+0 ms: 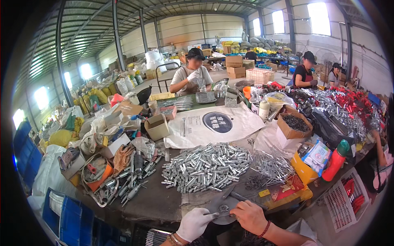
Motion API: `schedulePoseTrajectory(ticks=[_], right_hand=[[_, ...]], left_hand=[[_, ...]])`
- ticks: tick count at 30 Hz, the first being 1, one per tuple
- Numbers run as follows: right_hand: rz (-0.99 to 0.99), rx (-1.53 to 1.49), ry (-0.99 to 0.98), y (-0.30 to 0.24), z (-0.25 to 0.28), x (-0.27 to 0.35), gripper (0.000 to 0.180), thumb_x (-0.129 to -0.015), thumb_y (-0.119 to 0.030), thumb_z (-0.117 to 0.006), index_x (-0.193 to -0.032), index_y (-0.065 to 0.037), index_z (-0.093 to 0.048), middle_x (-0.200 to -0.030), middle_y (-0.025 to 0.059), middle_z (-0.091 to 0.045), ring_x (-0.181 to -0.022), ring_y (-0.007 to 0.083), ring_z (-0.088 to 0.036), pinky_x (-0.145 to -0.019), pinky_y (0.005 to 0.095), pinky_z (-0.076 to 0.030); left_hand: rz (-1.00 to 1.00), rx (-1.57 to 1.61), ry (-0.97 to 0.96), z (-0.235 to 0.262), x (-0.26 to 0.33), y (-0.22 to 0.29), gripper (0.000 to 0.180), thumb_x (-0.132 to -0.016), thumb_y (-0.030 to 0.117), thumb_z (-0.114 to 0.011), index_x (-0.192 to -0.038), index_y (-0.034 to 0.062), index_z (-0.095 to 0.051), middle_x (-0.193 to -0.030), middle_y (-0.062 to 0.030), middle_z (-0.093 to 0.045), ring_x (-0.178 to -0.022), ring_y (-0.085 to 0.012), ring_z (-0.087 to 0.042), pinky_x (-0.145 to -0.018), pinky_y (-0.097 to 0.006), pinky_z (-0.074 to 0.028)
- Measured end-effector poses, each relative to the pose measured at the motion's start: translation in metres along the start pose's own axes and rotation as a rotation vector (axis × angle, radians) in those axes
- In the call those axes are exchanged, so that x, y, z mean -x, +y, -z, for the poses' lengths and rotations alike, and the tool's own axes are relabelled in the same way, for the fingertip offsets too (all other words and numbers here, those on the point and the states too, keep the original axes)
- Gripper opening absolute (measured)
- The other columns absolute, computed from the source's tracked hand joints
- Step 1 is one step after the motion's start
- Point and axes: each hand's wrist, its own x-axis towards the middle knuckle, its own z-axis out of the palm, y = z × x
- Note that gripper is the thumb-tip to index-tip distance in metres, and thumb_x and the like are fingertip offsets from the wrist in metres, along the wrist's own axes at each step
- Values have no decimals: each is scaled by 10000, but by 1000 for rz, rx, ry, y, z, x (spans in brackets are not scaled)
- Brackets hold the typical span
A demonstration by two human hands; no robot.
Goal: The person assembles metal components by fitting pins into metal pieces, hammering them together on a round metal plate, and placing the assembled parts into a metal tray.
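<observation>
The bench spans the work area and carries all items listed below. A white printed sack lies flat across its middle. In front of the sack, nearer the person, sits a heap of silver metal tubes, loosely piled. A smaller heap of thin metal rods lies just to its right. Behind the rods, an open cardboard box contains small dark parts. A grey metal fixture is positioned at the near edge, below the tube heap. The left hand — white-gloved — is partly closed, fingertips at the fixture's left side; a grip cannot be confirmed. The right hand — bare — is curled, fingertips at the opposite side; its grip likewise cannot be determined. A small silver piece is located on the fixture, between both sets of fingertips.
</observation>
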Motion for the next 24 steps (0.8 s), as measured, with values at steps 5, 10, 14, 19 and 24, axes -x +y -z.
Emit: schedulePoseTrajectory(ticks=[5,10,14,19,24], right_hand=[[-69,54,139,5,7,4,321,-778,-38,-728,-1076,-144,-787,-1034,17,-672,-954,267,-670,-819,405,-550],[-137,138,147,13,16,4,368,-749,-22,-744,-1095,-136,-797,-1057,42,-710,-989,298,-676,-875,443,-536],[-138,126,100,19,18,6,425,-771,-30,-715,-1182,-124,-765,-1077,46,-684,-1011,290,-660,-864,438,-515],[-187,156,46,25,21,7,471,-768,-37,-714,-1233,-112,-732,-1020,63,-657,-989,310,-650,-853,443,-514],[-224,113,22,24,23,9,519,-744,12,-714,-1255,-81,-702,-1041,114,-612,-999,347,-635,-860,457,-529]], left_hand=[[-8,-11,-8,-1,0,-1,388,-877,96,-733,-1240,219,-791,-987,-41,-706,-922,-287,-672,-796,-408,-566],[6,-37,-76,5,-3,2,386,-894,107,-715,-1256,221,-779,-974,-49,-709,-900,-295,-676,-771,-420,-565],[5,-53,-89,6,-5,1,380,-892,109,-719,-1249,223,-781,-971,-45,-707,-903,-289,-678,-767,-418,-566],[2,-35,-52,7,-6,2,325,-898,134,-738,-1209,208,-794,-974,-31,-696,-917,-270,-679,-770,-395,-571],[-6,5,-37,4,-1,3,314,-926,143,-711,-1226,201,-783,-985,-50,-682,-937,-285,-666,-791,-406,-568]])
